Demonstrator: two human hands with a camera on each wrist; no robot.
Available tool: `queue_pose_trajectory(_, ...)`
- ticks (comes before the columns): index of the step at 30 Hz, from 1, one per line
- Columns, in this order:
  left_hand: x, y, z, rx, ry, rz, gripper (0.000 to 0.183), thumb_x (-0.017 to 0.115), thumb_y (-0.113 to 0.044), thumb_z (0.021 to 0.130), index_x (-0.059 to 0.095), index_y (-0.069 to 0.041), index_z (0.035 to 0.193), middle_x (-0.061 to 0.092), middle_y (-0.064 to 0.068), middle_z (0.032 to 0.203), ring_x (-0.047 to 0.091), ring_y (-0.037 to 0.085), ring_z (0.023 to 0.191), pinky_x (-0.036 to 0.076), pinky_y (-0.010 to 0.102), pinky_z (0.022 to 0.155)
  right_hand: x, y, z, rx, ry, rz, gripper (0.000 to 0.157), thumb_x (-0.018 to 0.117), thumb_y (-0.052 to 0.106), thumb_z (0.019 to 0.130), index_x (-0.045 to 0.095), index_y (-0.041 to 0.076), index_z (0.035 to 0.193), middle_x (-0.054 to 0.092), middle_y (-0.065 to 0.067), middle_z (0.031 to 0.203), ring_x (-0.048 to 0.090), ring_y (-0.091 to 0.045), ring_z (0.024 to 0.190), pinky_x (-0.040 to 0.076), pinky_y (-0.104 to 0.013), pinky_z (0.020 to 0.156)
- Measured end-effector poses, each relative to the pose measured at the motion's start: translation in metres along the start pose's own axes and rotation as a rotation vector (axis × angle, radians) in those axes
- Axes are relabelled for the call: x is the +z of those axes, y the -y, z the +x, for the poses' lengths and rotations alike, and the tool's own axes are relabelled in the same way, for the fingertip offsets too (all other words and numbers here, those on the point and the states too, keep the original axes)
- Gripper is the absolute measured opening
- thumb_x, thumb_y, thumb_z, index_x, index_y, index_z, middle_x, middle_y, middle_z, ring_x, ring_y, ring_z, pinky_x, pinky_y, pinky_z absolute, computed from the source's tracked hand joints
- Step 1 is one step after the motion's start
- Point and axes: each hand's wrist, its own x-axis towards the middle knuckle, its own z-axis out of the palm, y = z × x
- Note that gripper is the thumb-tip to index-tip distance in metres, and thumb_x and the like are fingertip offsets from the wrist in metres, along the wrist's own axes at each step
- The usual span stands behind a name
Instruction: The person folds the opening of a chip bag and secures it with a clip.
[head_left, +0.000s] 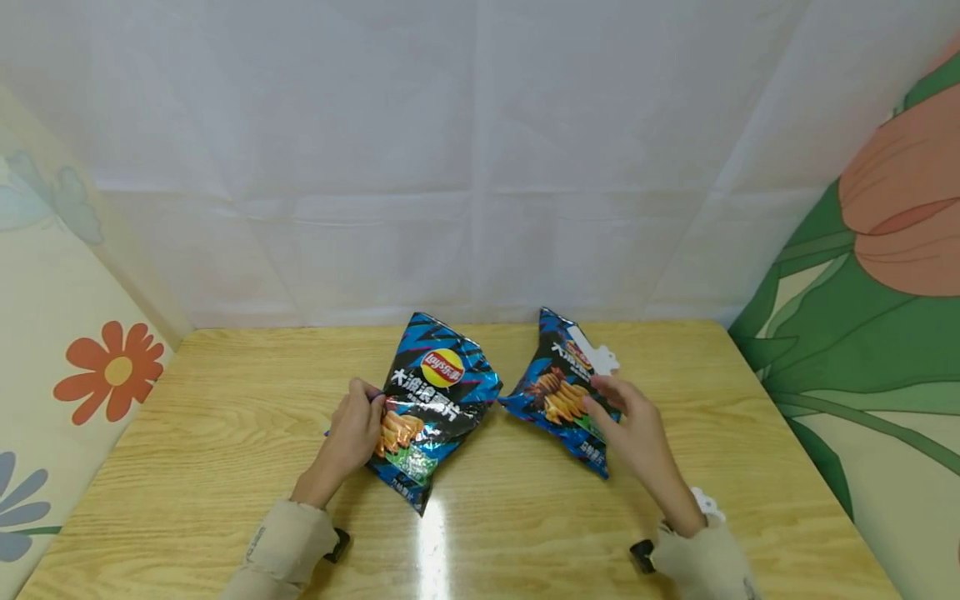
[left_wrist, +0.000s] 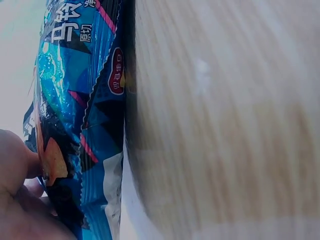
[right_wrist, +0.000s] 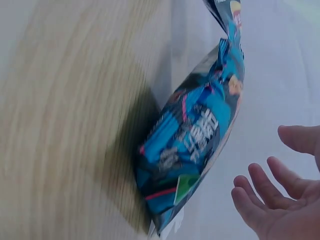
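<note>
Bag handling appears in hand: the left hand (head_left: 352,427) grips the left Lay's chip bag (head_left: 444,404), while the right hand (head_left: 636,429), fingers parted beside the right Lay's chip bag (head_left: 551,387), presumably must close next.

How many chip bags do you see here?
2: the left bag, held in the left hand, and the right bag, by the right hand. No others show.

Left bag (head_left: 435,408) beside right bag (head_left: 557,385), cloth (head_left: 480,167) behind.
</note>
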Motion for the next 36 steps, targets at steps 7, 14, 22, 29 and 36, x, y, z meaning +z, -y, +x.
queue_pose_trajectory(7, -0.003, -0.003, -0.004, -0.009, 0.002, -0.024, 0.007, 0.049, -0.004, 0.101, 0.048, 0.002, 0.103, 0.061, 0.02, 0.09, 0.059, 0.032, 0.083, 0.047, 0.047, 0.073, 0.007, 0.006, -0.011, -0.032, 0.014, 0.011, 0.036, 0.069, 0.009, 0.093, 0.061, -0.006, 0.125, 0.066, -0.023, 0.123, 0.064, -0.038, 0.112, 0.052, -0.047, 0.093)
queue_pose_trajectory(14, -0.003, -0.003, -0.007, 0.011, 0.027, -0.061, 0.007, 0.048, -0.004, 0.102, 0.047, 0.002, 0.104, 0.062, 0.02, 0.096, 0.059, 0.028, 0.083, 0.047, 0.041, 0.071, 0.012, 0.012, -0.018, -0.051, 0.002, 0.06, 0.033, 0.069, 0.007, 0.092, 0.063, -0.004, 0.123, 0.068, -0.021, 0.12, 0.066, -0.037, 0.109, 0.054, -0.031, 0.092)
queue_pose_trajectory(22, -0.004, -0.006, -0.009, -0.025, 0.071, -0.096, 0.006, 0.046, -0.007, 0.104, 0.044, -0.001, 0.104, 0.065, 0.024, 0.11, 0.062, 0.028, 0.087, 0.048, 0.038, 0.069, 0.022, 0.018, -0.027, -0.089, -0.005, 0.093, 0.03, 0.071, 0.004, 0.09, 0.066, -0.003, 0.119, 0.072, -0.016, 0.113, 0.069, -0.032, 0.102, 0.056, -0.033, 0.087)
queue_pose_trajectory(29, -0.003, -0.009, -0.014, 0.033, 0.059, -0.125, 0.005, 0.046, -0.003, 0.103, 0.042, 0.0, 0.102, 0.064, 0.029, 0.114, 0.064, 0.033, 0.094, 0.051, 0.042, 0.072, 0.031, 0.024, -0.031, -0.031, 0.053, 0.097, 0.032, 0.071, 0.009, 0.09, 0.065, -0.001, 0.12, 0.072, -0.015, 0.115, 0.068, -0.03, 0.104, 0.055, -0.035, 0.089)
queue_pose_trajectory(36, 0.0, -0.011, -0.017, 0.101, 0.04, -0.136, 0.007, 0.048, 0.001, 0.101, 0.041, 0.0, 0.1, 0.065, 0.028, 0.109, 0.064, 0.033, 0.092, 0.051, 0.047, 0.076, 0.038, 0.026, -0.032, 0.03, 0.1, 0.115, 0.034, 0.071, 0.009, 0.09, 0.064, -0.002, 0.122, 0.071, -0.015, 0.116, 0.068, -0.028, 0.104, 0.055, -0.036, 0.09)
